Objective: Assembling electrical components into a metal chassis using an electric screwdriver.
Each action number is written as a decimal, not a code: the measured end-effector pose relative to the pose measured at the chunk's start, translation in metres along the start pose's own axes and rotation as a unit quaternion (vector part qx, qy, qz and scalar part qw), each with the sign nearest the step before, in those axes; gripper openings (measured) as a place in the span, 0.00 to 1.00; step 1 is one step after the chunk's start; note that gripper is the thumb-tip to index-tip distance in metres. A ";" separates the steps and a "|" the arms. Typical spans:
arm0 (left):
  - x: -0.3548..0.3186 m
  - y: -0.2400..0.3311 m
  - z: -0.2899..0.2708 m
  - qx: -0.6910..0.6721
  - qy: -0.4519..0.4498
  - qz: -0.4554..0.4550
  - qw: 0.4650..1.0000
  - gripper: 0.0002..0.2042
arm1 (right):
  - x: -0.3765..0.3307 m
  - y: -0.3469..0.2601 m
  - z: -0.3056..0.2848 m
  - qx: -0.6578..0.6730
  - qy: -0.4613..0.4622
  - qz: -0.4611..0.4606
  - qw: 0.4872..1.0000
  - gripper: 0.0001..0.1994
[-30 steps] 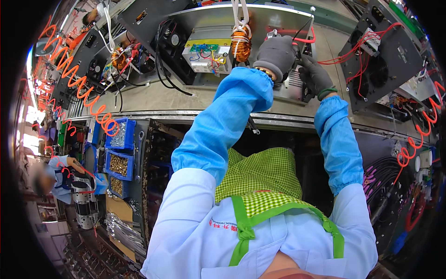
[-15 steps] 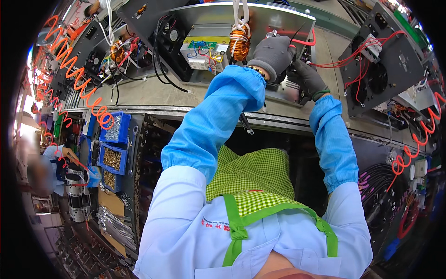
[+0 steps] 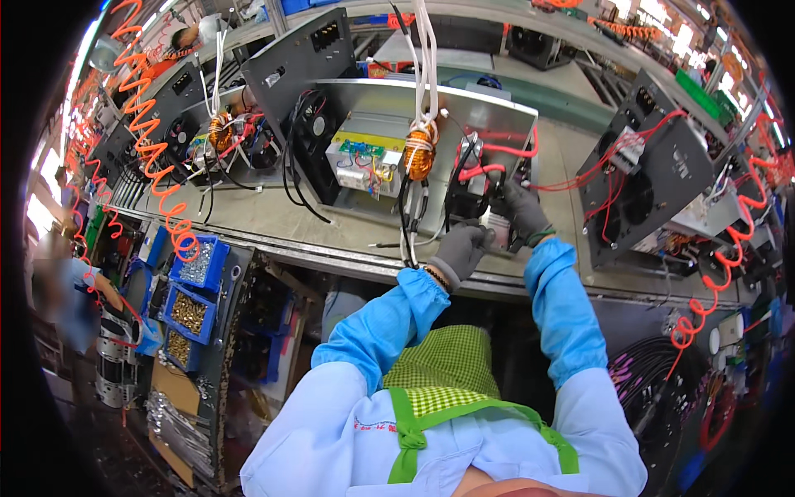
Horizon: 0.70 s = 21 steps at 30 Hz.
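Gloves both closed: my left hand (image 3: 460,251) and right hand (image 3: 523,211) pinch a small grey part (image 3: 497,229) at the open chassis (image 3: 464,108) near the worktop's (image 3: 273,219) front edge; I'd seat it squarely, avoiding the red wires (image 3: 497,161).

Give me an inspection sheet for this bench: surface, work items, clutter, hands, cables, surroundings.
Surface: grey workbench, bare patches between units.
Work items: open metal chassis with fan, circuit board and copper coil.
Clutter: blue bins of screws at the bench's left edge.
Hands: left hand and right hand, both grey-gloved, at the chassis front; whether they grip anything cannot be told.
Cables: red wires in the chassis, white wires above the coil, orange coiled hose.
Surroundings: more open units along the line.
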State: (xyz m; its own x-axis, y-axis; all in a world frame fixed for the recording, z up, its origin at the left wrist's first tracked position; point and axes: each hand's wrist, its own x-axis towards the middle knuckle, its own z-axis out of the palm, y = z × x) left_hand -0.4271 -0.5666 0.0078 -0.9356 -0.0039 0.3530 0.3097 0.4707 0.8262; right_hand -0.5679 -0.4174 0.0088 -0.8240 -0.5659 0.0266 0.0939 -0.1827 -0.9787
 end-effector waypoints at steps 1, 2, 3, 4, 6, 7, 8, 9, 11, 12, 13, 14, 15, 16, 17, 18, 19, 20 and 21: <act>0.007 0.018 -0.004 0.081 0.003 0.010 0.997 0.07 | -0.003 0.002 -0.006 0.014 0.022 0.013 1.000 0.23; 0.012 0.013 -0.005 0.081 0.016 0.015 0.996 0.07 | -0.004 -0.003 -0.003 0.025 0.014 0.010 1.000 0.23; 0.016 0.003 -0.003 0.085 0.050 0.085 0.992 0.07 | -0.005 -0.004 0.001 0.039 0.006 0.011 0.999 0.23; 0.018 -0.007 -0.001 0.089 0.082 0.153 0.981 0.09 | -0.004 -0.006 0.002 0.035 -0.002 0.010 0.999 0.23; 0.026 0.015 -0.003 -0.265 0.055 -0.016 0.963 0.11 | -0.004 -0.007 -0.006 0.073 -0.007 0.011 0.997 0.22; 0.029 0.022 -0.004 -0.578 0.017 -0.183 0.795 0.14 | -0.002 -0.006 -0.004 0.074 -0.009 0.010 0.997 0.22; 0.033 0.021 -0.006 -0.512 0.001 -0.157 0.845 0.16 | -0.001 -0.007 -0.001 0.089 -0.001 0.005 0.996 0.22; 0.034 0.020 -0.010 -0.511 0.000 -0.159 0.845 0.16 | -0.002 -0.009 0.003 0.105 0.007 0.000 0.994 0.21; 0.037 0.020 -0.018 -0.375 -0.006 -0.146 0.916 0.14 | 0.001 -0.011 0.006 0.094 0.008 0.002 0.996 0.21; 0.041 0.017 -0.018 -0.376 -0.005 -0.158 0.913 0.12 | 0.001 -0.011 0.006 0.081 0.006 0.003 0.997 0.21; 0.045 0.016 -0.018 -0.376 -0.005 -0.163 0.912 0.12 | -0.001 -0.011 0.005 0.083 0.007 0.007 0.997 0.21; 0.050 0.014 -0.022 -0.326 -0.001 -0.165 0.931 0.12 | -0.001 -0.013 0.004 0.072 0.020 0.007 0.997 0.21; 0.052 0.013 -0.023 -0.274 0.003 -0.168 0.947 0.11 | -0.002 -0.013 0.003 0.060 0.033 0.006 0.998 0.21; 0.054 0.007 -0.016 -0.320 0.031 -0.175 0.931 0.09 | -0.003 -0.011 0.001 0.061 0.027 0.001 0.998 0.22; 0.055 0.005 -0.011 -0.320 0.030 -0.178 0.930 0.09 | -0.004 -0.011 0.002 0.063 0.029 0.003 0.998 0.22; 0.056 0.002 -0.006 -0.354 0.067 -0.158 0.919 0.09 | -0.004 -0.011 0.003 0.060 0.030 0.006 0.998 0.22; 0.056 -0.002 -0.003 -0.387 0.103 -0.138 0.906 0.09 | -0.003 -0.012 0.003 0.057 0.031 0.009 0.998 0.21; 0.057 0.001 0.000 -0.389 0.103 -0.149 0.904 0.08 | -0.003 -0.011 -0.001 0.060 0.036 0.014 0.997 0.21; 0.058 -0.002 0.002 -0.390 0.104 -0.158 0.901 0.08 | -0.004 -0.017 0.009 0.061 0.037 0.023 0.997 0.21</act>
State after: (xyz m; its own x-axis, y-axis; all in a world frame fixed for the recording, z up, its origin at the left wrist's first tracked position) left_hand -0.4818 -0.5663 0.0260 -0.9710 -0.2329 0.0537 0.1344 -0.3464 0.9284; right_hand -0.5608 -0.4190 0.0273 -0.8558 -0.5160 -0.0379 0.1970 -0.2572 -0.9461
